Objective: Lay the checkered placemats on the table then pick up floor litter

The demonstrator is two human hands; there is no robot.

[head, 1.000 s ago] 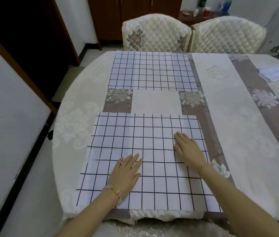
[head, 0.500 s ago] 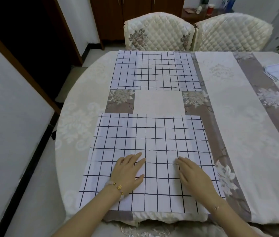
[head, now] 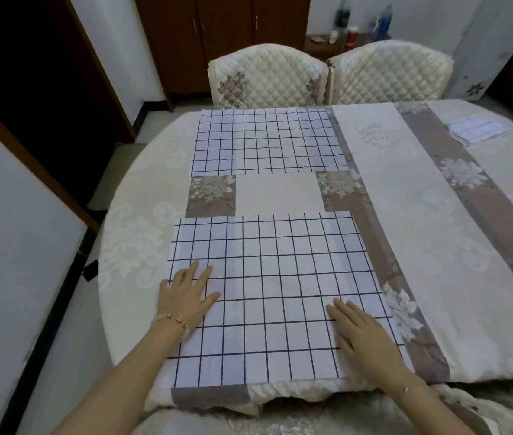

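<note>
A white placemat with a dark grid (head: 274, 277) lies flat at the near edge of the table (head: 421, 233). My left hand (head: 186, 293) rests palm down on its left side, fingers spread. My right hand (head: 358, 331) lies flat on its lower right part. A second checkered placemat (head: 264, 142) is spread at the far side of the table. Several folded checkered placemats (head: 476, 130) sit in a stack at the far right. No floor litter is visible.
Two quilted cream chairs (head: 267, 76) (head: 388, 75) stand behind the table. A dark wooden cabinet (head: 224, 32) and a low shelf with bottles (head: 355, 26) are at the back. Tiled floor (head: 117, 164) runs along the left, by a dark doorway (head: 29, 73).
Both hands have slid apart across the near placemat: the left hand toward its left edge, the right hand toward its lower right corner. The camera has tilted up slightly.
</note>
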